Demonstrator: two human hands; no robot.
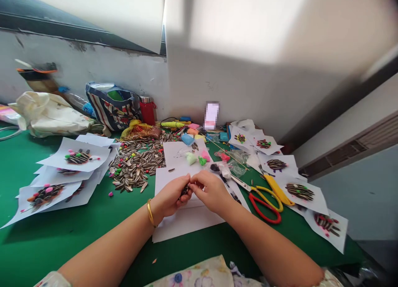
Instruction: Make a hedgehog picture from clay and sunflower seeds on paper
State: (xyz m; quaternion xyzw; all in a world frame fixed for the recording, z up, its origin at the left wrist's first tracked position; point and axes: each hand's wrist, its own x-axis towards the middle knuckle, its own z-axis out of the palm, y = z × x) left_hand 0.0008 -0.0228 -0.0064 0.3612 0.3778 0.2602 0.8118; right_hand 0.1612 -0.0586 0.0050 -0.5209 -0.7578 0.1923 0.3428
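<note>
Far left on the green tabletop (pixel 77 233), a heap of sunflower seeds (pixel 137 165) is seen. A dark seed cluster (pixel 185 190) is pinched between left hand (pixel 170 198) and right hand (pixel 210 190), over white paper (pixel 183 223). Probably light and crumbly, so best gripped gently by the edges. Scissors (pixel 264 198) are parked right.

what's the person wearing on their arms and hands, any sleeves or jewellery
Both forearms are bare. The left hand has a thin gold bangle at the wrist; the right hand shows no jewellery or glove. Pale floral-print fabric shows at the bottom edge.
</note>
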